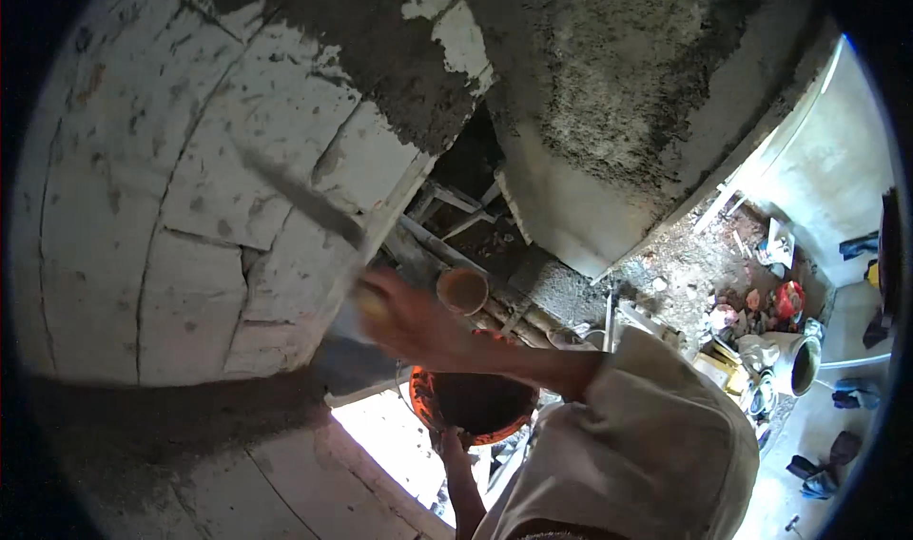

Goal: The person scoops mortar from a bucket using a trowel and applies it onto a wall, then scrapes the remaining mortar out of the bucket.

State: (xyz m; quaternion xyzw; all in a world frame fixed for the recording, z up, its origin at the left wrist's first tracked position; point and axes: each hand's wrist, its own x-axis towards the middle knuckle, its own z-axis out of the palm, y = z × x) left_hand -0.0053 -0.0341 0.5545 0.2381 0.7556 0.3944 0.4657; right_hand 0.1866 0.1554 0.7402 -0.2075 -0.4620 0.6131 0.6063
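Right grip [377, 307], mid-frame, clenches a blurred bladed tool [309, 201]; left grip [453, 439], lower center, clasps an orange bucket [425, 403], its dark marks illegible to me.

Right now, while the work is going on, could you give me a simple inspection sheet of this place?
Surface: pale block wall, dark joints; rough, dark mortar-like coat across part of its top.
Job's things: orange bucket with dark contents; flat-bladed tool, motion-blurred.
Clutter: brown bucket beyond the orange one; white bucket and red item among mixed debris at right.
Hands: left hand grips the orange bucket's near rim; right hand, blurred, holds the tool in front of the wall.
Cables: none certain; a thin pale line at right might be one.
Surroundings: grey rough-coated surface opposite; dark cloth-like items at far right.
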